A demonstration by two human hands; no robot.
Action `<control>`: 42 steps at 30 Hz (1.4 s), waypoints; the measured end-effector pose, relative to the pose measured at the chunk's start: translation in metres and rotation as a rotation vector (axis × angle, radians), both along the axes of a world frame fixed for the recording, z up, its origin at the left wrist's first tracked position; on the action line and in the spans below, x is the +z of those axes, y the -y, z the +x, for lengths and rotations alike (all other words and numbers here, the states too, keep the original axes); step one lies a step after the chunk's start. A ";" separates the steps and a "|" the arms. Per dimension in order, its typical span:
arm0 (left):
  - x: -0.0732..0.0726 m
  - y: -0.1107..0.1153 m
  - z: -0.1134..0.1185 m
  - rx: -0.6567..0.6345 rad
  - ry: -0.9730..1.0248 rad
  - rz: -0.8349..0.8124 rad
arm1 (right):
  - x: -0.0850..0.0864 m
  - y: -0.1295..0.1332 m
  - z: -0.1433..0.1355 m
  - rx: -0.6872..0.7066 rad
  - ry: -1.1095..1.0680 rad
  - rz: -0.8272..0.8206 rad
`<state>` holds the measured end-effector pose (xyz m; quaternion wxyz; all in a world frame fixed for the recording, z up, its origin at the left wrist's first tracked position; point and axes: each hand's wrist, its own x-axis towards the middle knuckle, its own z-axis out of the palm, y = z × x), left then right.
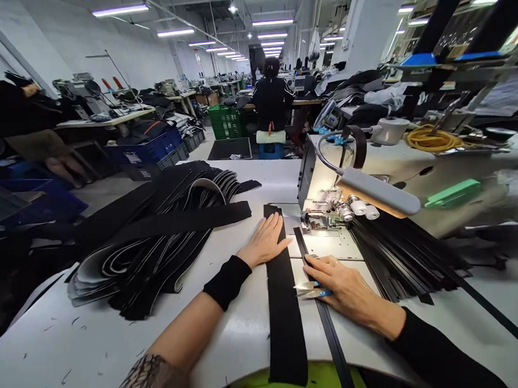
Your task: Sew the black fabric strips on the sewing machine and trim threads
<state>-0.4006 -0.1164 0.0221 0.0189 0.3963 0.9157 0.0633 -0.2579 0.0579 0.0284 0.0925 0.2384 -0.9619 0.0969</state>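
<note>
Two strips lie side by side on the bench (237, 338), and nothing joins them at any part that shows. The wide strip (285, 318) is left of the narrow strip (331, 334); both run past the bench's near edge. Their far ends lie just left of the sewing machine's (324, 168) foot, not under it, so this pair looks laid out but unstitched.

The left hand (267, 239) rests flat on the far part of the wide strip, fingers extended and thumb out to the right. The right hand (344, 287) is curled round the scissors (323, 293), blades pointing left, with its fingertips on the narrow strip; whether they pinch it, I cannot tell.

Plenty of material remains: a large pile (154, 250) of wide pieces to the left and a thick bundle (394, 256) of narrow ones to the right. Whether any piece in either is finished is unclear.
</note>
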 end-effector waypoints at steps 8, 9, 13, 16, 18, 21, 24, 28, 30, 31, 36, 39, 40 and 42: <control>-0.003 -0.034 0.020 0.014 0.005 0.200 | -0.011 0.009 -0.009 -0.107 -0.075 0.070; -0.005 -0.036 0.026 -0.007 -0.023 0.206 | -0.012 0.010 -0.007 -0.113 -0.083 0.071; -0.011 -0.040 0.041 -0.101 -0.136 0.244 | -0.017 0.007 0.002 -0.099 -0.110 0.061; -0.013 -0.038 0.045 -0.124 -0.191 0.245 | -0.016 -0.001 0.010 -0.047 -0.048 0.024; -0.014 -0.038 0.046 -0.128 -0.226 0.250 | -0.015 -0.006 0.013 -0.029 -0.005 0.008; -0.014 -0.039 0.047 -0.134 -0.271 0.244 | -0.014 -0.009 0.013 -0.022 -0.004 0.016; -0.014 -0.041 0.047 -0.128 -0.290 0.218 | -0.014 -0.009 0.011 -0.020 0.000 0.029; -0.014 -0.043 0.046 -0.113 -0.273 0.193 | -0.014 -0.009 0.011 -0.029 0.041 0.022; -0.014 -0.044 0.045 -0.108 -0.254 0.182 | -0.013 -0.010 0.012 -0.029 0.055 0.014; -0.014 -0.044 0.045 -0.106 -0.249 0.178 | -0.012 -0.010 0.012 -0.030 0.059 0.011; -0.014 -0.047 0.045 -0.098 -0.257 0.171 | -0.009 -0.011 0.009 -0.037 0.055 0.025; -0.013 -0.050 0.044 -0.104 -0.277 0.152 | -0.006 -0.013 0.007 -0.032 0.055 0.030; -0.013 -0.051 0.044 -0.105 -0.288 0.147 | -0.006 -0.014 0.007 -0.032 0.059 0.028; -0.012 -0.052 0.044 -0.111 -0.312 0.145 | -0.005 -0.016 0.006 -0.031 0.074 0.022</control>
